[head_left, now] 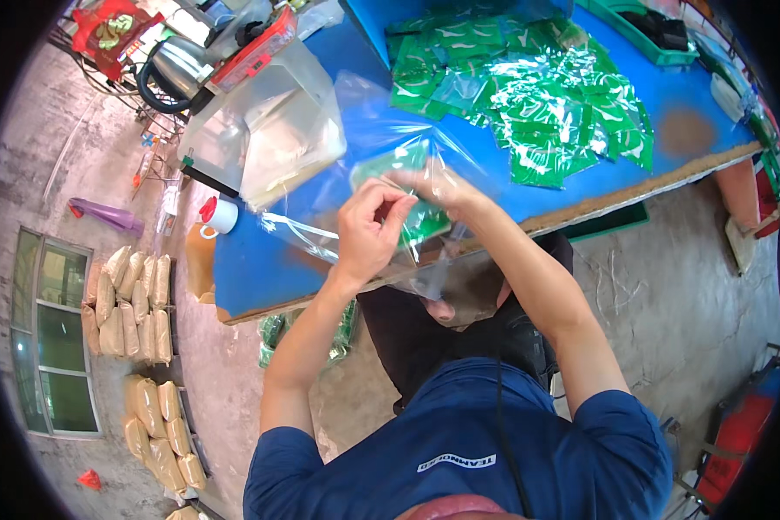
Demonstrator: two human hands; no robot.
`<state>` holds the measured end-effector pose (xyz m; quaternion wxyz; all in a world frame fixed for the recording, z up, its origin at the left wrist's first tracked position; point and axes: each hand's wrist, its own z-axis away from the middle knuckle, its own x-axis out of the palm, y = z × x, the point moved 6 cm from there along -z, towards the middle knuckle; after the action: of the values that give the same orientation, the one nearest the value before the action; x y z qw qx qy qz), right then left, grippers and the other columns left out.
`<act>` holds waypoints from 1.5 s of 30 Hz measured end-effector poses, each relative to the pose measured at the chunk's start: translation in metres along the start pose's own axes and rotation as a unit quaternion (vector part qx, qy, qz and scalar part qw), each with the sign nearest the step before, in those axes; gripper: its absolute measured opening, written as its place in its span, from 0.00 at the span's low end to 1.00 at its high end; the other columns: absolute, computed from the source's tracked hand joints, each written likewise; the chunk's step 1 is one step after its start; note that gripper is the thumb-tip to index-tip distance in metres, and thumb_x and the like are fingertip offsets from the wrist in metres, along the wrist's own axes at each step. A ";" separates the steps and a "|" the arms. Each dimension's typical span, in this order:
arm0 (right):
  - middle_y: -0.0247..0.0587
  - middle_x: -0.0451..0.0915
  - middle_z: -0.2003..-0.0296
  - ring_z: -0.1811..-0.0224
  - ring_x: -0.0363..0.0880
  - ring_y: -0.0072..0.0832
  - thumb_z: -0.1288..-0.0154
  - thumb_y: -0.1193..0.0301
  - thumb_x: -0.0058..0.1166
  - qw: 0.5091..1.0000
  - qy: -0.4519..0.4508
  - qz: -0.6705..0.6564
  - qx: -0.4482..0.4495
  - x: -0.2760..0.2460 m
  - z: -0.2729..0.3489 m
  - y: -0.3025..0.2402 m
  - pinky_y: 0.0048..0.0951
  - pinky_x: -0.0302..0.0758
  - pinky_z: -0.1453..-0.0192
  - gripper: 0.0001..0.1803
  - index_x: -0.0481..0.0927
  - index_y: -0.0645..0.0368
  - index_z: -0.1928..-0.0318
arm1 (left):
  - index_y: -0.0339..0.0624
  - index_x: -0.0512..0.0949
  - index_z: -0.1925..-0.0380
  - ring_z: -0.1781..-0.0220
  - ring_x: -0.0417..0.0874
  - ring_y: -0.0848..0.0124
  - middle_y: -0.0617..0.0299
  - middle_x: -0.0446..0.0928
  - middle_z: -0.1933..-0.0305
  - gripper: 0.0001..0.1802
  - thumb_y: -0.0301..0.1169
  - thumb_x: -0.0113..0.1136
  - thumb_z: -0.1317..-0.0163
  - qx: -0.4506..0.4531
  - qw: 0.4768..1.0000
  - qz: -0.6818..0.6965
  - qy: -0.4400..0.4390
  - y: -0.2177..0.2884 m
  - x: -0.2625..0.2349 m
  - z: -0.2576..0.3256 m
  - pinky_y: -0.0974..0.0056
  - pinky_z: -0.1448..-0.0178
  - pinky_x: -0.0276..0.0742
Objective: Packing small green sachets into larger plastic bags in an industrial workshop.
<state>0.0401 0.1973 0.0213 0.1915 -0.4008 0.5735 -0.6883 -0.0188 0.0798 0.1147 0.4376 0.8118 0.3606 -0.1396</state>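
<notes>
Near the front edge of the blue table (pixel 260 269), my two hands work at a large clear plastic bag (pixel 442 143). A stack of green packets (pixel 425 221) shows through the film, between and below my hands. Thumb and fingertips of my left hand (pixel 368 230) are pinched together on the film at the bag's left side. My right hand (pixel 446 189) reaches across the packets. Motion smears its fingers, so their grip is unclear. Beyond the bag lies a wide pile of glossy green packets (pixel 546 113).
At the left stand a box of clear bags (pixel 295 143), a white mug with a red lid (pixel 219 215) and a steel kettle (pixel 178 69). A green tray (pixel 659 52) sits at the far right. Brown sacks (pixel 130 303) are stacked on the floor.
</notes>
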 end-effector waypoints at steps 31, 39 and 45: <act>0.43 0.85 0.52 0.50 0.81 0.30 0.48 0.58 0.72 0.969 -0.156 0.190 0.019 0.075 -0.008 0.024 0.35 0.76 0.45 0.32 0.81 0.62 0.45 | 0.36 0.85 0.64 0.61 0.85 0.58 0.53 0.85 0.65 0.13 0.36 0.62 0.37 0.058 0.937 -0.117 -0.325 0.010 0.016 -0.098 0.58 0.54 0.80; 0.40 0.85 0.55 0.56 0.83 0.28 0.41 0.53 0.68 0.976 -0.146 0.114 0.115 0.031 0.016 0.021 0.30 0.80 0.50 0.31 0.81 0.60 0.44 | 0.39 0.74 0.42 0.30 0.70 0.56 0.53 0.73 0.36 0.28 0.32 0.71 0.44 0.141 0.984 -0.058 0.096 0.061 -0.023 -0.016 0.53 0.23 0.59; 0.39 0.84 0.56 0.59 0.83 0.26 0.39 0.54 0.65 0.969 -0.133 0.045 0.203 0.017 0.020 0.041 0.29 0.81 0.53 0.29 0.81 0.64 0.46 | 0.37 0.69 0.38 0.36 0.73 0.64 0.55 0.74 0.40 0.32 0.45 0.66 0.33 -0.333 0.755 0.449 0.343 -0.125 -0.029 0.124 0.55 0.29 0.65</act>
<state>0.0373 0.1619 -0.0111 0.3742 -0.4152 0.4091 -0.7213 -0.1165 0.0106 -0.0178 0.5395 0.6767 0.1049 0.4899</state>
